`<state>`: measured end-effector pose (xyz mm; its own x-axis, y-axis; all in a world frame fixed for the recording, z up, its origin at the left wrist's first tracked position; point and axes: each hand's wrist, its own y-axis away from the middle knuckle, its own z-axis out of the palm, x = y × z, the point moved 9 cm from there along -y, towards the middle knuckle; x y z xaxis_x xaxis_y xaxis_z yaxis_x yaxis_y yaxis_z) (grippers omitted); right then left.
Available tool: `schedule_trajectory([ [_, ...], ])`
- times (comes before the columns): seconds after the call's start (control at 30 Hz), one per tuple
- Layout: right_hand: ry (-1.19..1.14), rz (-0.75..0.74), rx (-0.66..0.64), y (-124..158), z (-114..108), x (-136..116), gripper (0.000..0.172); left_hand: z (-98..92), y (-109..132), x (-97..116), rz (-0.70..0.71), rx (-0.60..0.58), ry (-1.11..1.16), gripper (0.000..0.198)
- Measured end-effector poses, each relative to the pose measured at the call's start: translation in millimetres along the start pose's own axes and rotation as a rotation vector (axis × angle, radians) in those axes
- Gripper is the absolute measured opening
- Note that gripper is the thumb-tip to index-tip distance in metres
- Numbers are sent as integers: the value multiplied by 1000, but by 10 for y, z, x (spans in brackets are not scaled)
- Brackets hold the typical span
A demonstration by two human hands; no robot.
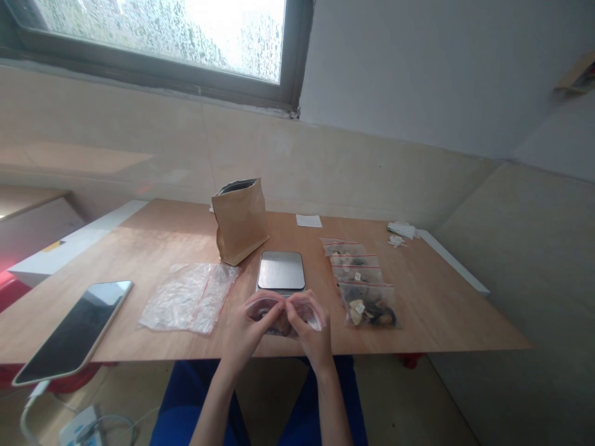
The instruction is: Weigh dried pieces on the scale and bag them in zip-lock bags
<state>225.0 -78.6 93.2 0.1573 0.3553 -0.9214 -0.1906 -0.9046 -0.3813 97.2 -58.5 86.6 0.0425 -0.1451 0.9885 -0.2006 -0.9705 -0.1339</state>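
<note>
Both hands grip the red-lined rim of a small clear zip bag [281, 326] at the table's near edge. My left hand [248, 328] pinches the rim from the left, and my right hand [309, 325] pinches it from the right, thumbs nearly meeting in the middle. Brownish contents show dimly inside; their kind I cannot make out. Just beyond the hands sits a small scale [281, 270] with a bare metal plate, its front partly hidden by the fingers.
Filled zip bags [367, 305] overlap in a row at right. Empty clear bags [188, 297] lie at left. Behind the scale stands an open brown paper pouch [240, 220]. A phone [77, 331] with a cable rests far left. White paper [308, 221] and crumpled tissue [402, 231] lie farther back.
</note>
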Motion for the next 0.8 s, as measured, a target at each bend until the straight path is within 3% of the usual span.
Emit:
schedule_trajectory([
  [0.8, -30, 61, 43, 14, 13, 112, 10, -59, 6, -91, -51, 54, -22, 28],
])
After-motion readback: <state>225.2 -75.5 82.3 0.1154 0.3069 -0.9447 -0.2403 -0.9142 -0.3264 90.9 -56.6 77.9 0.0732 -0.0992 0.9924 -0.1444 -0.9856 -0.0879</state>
